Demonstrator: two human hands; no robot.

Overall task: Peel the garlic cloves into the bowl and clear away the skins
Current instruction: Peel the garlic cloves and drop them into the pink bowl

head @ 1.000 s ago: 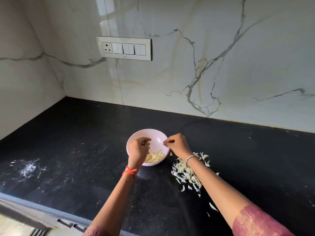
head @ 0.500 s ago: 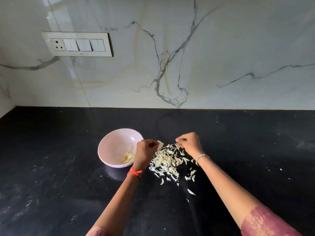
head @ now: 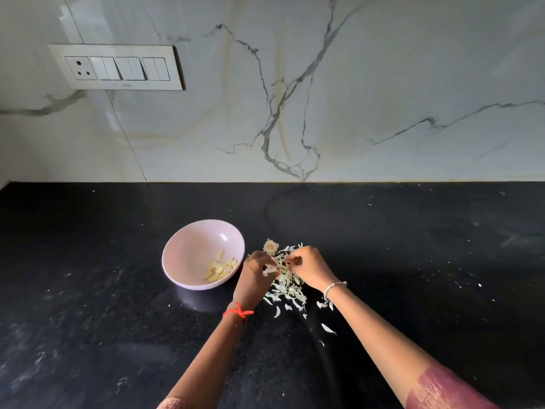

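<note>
Head view puts the bowl [head: 188, 255] at about nine o'clock from the heap of skins [head: 287, 286]. It stands just beside the heap on the black counter [head: 413, 261], with the peeled cloves [head: 221, 270] lying toward its five o'clock side.

The left hand [head: 253, 276] has its fingers curled and pinches a pale scrap [head: 269, 271] at the heap's nine o'clock edge. I cannot tell whether that scrap is skin or a last clove. The right hand [head: 309, 268] is curled over the heap's one o'clock edge with its fingertips tucked in, and I cannot tell whether it has hold of anything. A dry root base [head: 270, 247] sits at the heap's twelve o'clock.

What worries me from here:

- **Scatter:** the skins look thin and light, so a fast sweep or a loose pinch would likely throw them about. Stray flakes [head: 328, 329] already lie out at five o'clock, and pale specks are dotted well apart toward three o'clock.
- **Skins in the bowl:** the left hand works right next to the bowl, so a flick toward nine o'clock could drop skins in among the cloves, or a knuckle could shove the bowl.
- **A lost clove:** any clove buried in the heap could be cleared away with the skins, so I would want the heap picked through first.
- **Missed bits:** small flakes on this speckled counter are easy to overlook.
</note>
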